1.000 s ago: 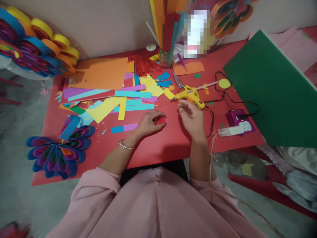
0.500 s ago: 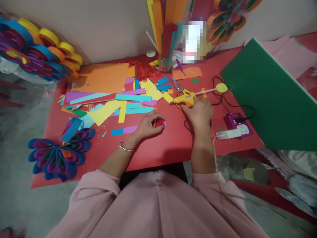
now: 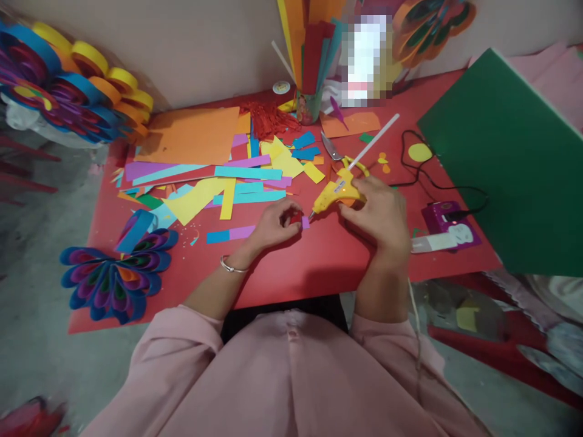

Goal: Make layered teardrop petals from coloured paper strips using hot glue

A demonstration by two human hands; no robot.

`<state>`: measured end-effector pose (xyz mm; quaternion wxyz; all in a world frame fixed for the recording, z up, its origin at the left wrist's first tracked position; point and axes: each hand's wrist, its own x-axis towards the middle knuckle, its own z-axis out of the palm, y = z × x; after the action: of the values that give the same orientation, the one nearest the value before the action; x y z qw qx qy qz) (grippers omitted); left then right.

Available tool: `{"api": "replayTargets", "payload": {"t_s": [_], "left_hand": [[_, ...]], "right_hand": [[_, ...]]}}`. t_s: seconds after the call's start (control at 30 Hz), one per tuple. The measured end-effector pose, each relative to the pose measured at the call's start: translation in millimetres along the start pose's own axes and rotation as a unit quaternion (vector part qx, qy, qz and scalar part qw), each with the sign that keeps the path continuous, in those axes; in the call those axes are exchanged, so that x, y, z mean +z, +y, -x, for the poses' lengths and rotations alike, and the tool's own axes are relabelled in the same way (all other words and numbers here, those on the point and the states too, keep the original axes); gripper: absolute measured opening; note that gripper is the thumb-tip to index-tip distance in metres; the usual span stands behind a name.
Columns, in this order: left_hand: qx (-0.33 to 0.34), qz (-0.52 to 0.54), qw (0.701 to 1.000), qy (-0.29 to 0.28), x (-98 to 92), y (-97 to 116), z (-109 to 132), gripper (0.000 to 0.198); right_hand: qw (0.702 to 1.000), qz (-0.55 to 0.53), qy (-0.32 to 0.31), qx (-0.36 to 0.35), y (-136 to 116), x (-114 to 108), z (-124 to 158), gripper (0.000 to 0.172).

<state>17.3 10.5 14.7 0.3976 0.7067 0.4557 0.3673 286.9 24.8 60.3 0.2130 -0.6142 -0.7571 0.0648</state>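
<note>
- Clock dirs: 12 = away from wearer.
- L hand (image 3: 277,224): palm side down near tbl (image 3: 291,276) ctr, fingers curled, thumb + index nearly meeting; pinches purple paper tab (image 3: 305,222), which pokes out at 3 of fingertips. Rest of piece hidden by hand.
- R hand (image 3: 380,209): at 3 of L hand, wrapped round handle of yellow glue gun (image 3: 339,193); trigger finger pos. can't tell.
- Glue gun: btwn hands, tilted, nozzle down twd 8, right by purple paper tab; touching or not, can't tell. Clear glue stick (image 3: 374,142) sticks out of rear twd 1.
- Blue/purple strip (image 3: 241,232): flat on tbl, 9 of L hand; whether it joins the tab under the hand, can't tell.
- Scissors (image 3: 331,149): 1 of L hand, partly behind gun.
- Paper-loop flower (image 3: 121,267): btwn 8 and 9 of L hand.
- Orange sheet (image 3: 189,133): btwn 10 and 11 of L hand.
- Yellow disc (image 3: 419,152): abt 1 of R hand.
- Purple power box (image 3: 435,218): 3 of R hand, plug in.
</note>
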Motion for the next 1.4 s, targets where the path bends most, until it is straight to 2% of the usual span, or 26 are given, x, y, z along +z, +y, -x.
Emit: {"api": "replayTargets", "payload": {"t_s": [0.17, 0.37, 0.67, 0.83, 1.4], "left_hand": [[0.007, 0.0, 1.0, 0.001, -0.1, 0, -1, 0.023], [-0.002, 0.001, 1.0, 0.0, 1.0, -2, -1, 0.024], [0.003, 0.003, 1.0, 0.004, 0.8, -1, 0, 0.023], [-0.006, 0.002, 1.0, 0.004, 1.1, 0, 0, 0.023], [-0.011, -0.001, 1.0, -0.007, -0.3, 0, 0, 0.023]], "right_hand": [[0.999, 0.026, -0.028, -0.031, -2, 2, -2, 0.036], [0.998, 0.038, -0.03, -0.044, -2, 4, -2, 0.035], [0.999, 0.048, 0.015, -0.017, -5, 11, -5, 0.045], [0.999, 0.04, -0.009, -0.018, -7, 11, -6, 0.043], [0.999, 0.035, -0.02, -0.028, -7, 9, -6, 0.042]]}}
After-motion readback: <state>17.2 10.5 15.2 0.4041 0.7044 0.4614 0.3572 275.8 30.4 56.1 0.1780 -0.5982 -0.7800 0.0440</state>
